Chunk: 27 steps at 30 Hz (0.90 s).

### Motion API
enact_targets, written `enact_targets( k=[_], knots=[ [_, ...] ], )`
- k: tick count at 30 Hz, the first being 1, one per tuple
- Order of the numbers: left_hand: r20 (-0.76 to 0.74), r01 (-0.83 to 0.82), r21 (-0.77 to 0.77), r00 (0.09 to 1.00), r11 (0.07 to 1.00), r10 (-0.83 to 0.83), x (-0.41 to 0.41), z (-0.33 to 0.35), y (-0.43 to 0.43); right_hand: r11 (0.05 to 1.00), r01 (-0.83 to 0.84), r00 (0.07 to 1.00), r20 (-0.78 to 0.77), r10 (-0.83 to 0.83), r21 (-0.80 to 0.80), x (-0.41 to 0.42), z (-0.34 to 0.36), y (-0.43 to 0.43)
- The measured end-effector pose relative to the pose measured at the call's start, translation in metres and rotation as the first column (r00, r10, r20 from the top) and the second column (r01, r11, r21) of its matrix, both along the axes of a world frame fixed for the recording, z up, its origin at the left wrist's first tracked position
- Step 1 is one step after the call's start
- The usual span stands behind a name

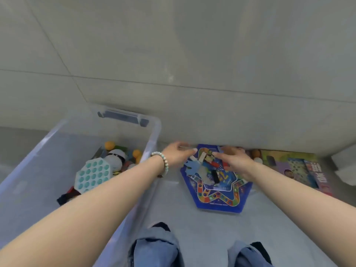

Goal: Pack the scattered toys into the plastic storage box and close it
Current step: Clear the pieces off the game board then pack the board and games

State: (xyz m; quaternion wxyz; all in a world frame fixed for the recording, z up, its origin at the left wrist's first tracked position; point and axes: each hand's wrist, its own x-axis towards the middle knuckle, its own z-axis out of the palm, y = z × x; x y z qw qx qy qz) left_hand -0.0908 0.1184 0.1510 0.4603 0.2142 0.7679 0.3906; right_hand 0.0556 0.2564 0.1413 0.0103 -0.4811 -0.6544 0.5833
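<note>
The clear plastic storage box (154, 132) stands open on the floor at the left, holding a teal bubble-pop toy (93, 175), orange balls, a white round toy and other pieces. To its right lies a blue hexagonal game board (219, 199) with several small toys piled on its far half, among them a light blue flat piece (192, 167). My left hand (177, 156), a bead bracelet on its wrist, reaches over the pile from the left. My right hand (236, 160) reaches over it from the right. Both hands' fingers are spread above the pile; I cannot tell if they touch it.
The grey wall runs right behind the board and box. Flat colourful boxes or books (300, 170) lie on the floor to the right of the board. My knees in blue jeans (156, 247) are at the bottom. Grey floor lies between my knees and the board.
</note>
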Motion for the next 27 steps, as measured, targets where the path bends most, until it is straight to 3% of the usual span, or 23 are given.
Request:
enact_targets(
  k=[3,6,11,17,20,23,25,26,27],
  knots=[
    [-0.045,0.099,-0.231,0.993,0.968,-0.112,0.003,-0.061,0.023,1.0,-0.025,0.998,0.056,0.025,0.003,0.017,-0.043,0.023],
    [-0.23,0.131,-0.369,0.947,0.92,-0.227,0.002,-0.109,0.036,1.0,-0.015,0.996,0.084,0.014,0.009,0.029,-0.084,0.04],
    [-0.443,0.054,-0.298,0.877,0.953,-0.188,0.012,-0.158,0.053,0.995,0.015,0.999,0.046,-0.019,0.101,0.027,-0.135,0.053],
    [-0.525,0.042,-0.319,0.824,0.947,-0.213,0.016,-0.186,0.056,0.962,0.004,0.994,0.1,-0.033,0.272,0.008,-0.166,0.051],
    [-0.547,-0.056,-0.206,0.834,0.977,-0.068,0.016,-0.191,0.05,0.928,0.061,0.996,0.045,-0.083,0.367,0.01,-0.162,0.046],
    [-0.361,-0.308,0.087,0.876,0.947,0.318,0.017,-0.18,0.043,0.928,-0.084,0.996,-0.002,0.09,0.362,0.017,-0.158,0.042],
    [-0.069,-0.433,0.165,0.891,0.886,0.448,0.015,-0.169,0.043,0.908,-0.213,0.976,0.037,0.214,0.361,0.018,-0.159,0.04],
    [0.133,-0.513,0.147,0.857,0.846,0.497,0.015,-0.165,0.044,0.894,-0.249,0.968,0.073,0.239,0.373,0.016,-0.161,0.04],
    [0.343,-0.604,0.087,0.765,0.792,0.545,0.014,-0.161,0.045,0.886,-0.264,0.964,0.107,0.241,0.382,0.014,-0.163,0.04]
  ],
)
